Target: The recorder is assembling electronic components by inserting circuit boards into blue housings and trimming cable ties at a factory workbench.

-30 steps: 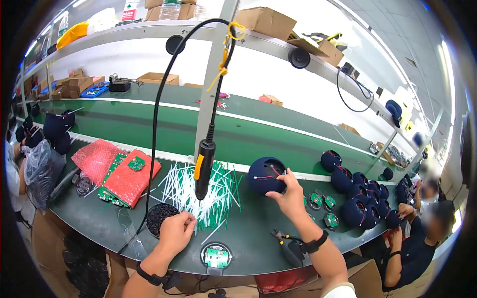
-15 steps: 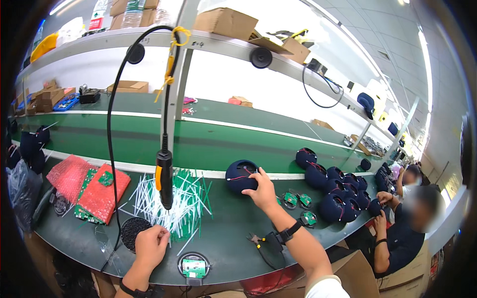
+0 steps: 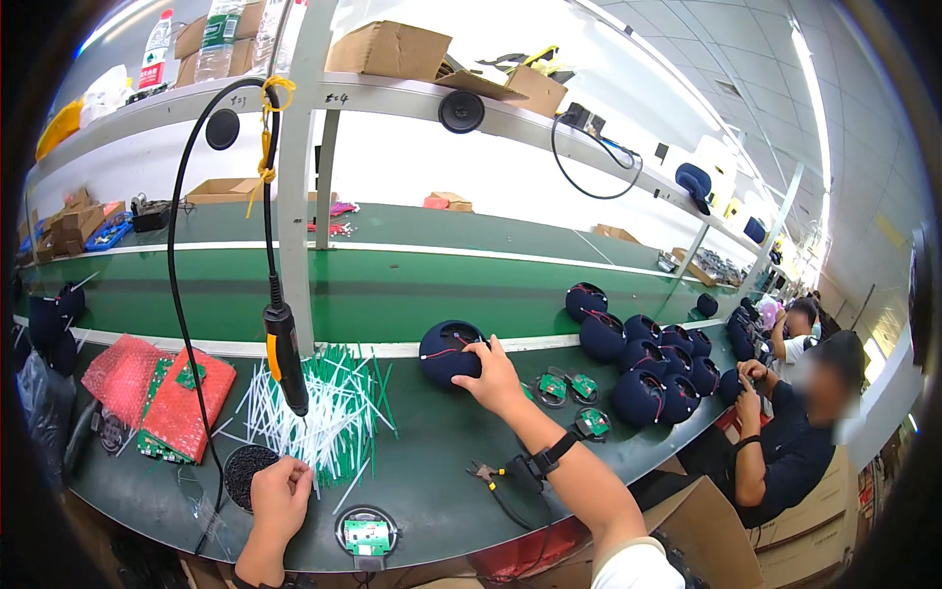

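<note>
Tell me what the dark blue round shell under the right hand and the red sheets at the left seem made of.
The dark blue round shell under the right hand looks like moulded plastic, perhaps fabric-covered: matt, no glare, with thin wires coming out of it. The red sheets look like bubble wrap or foam film: a dimpled, soft surface lying loosely over green circuit boards.

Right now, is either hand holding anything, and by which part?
The right hand grips the dark blue round shell by its right side. The left hand is curled; any hold cannot be told.
</note>
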{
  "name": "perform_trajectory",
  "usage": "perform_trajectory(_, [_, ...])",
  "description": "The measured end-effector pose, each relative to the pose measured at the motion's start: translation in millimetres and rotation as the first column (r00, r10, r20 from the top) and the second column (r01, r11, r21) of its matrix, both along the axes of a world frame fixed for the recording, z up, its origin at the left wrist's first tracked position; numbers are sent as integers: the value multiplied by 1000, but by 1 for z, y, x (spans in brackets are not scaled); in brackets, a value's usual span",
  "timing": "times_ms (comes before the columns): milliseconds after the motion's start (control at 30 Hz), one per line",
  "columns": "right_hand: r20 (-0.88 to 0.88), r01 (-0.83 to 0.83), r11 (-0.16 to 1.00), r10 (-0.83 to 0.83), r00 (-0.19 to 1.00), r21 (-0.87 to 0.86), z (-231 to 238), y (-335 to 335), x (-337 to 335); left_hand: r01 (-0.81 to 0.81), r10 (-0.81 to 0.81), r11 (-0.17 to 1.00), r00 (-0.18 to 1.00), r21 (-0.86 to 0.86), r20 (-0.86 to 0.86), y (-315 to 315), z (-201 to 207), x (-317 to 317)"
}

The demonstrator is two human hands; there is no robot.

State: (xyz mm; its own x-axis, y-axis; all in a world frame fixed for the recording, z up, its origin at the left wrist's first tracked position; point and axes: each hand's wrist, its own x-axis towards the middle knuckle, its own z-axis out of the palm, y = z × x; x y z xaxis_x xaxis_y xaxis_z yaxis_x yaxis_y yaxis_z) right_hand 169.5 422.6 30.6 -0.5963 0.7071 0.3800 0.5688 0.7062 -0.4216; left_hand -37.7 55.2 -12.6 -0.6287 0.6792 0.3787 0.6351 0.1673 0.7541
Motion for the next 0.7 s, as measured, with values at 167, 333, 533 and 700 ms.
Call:
perform_trajectory(167, [1,7,998,-7,1000,-64,3,-1,2,6,-6,1000,1000,2,26,0,2,1])
perform_trajectory(333, [13,-11,1000,11,1000,-6,1,0,4,0,0,1000,1000,-3,14,0,0,1])
perform_trajectory(533, [-8,-25,999,25,1000,21,1,-3,5,8,-8,1000,999,-5,52,1,-2,0])
perform_trajectory(700, [37,16,999,-17,999,31,4,-6,4,-9,9,1000,999,-17,47,1,-1,0])
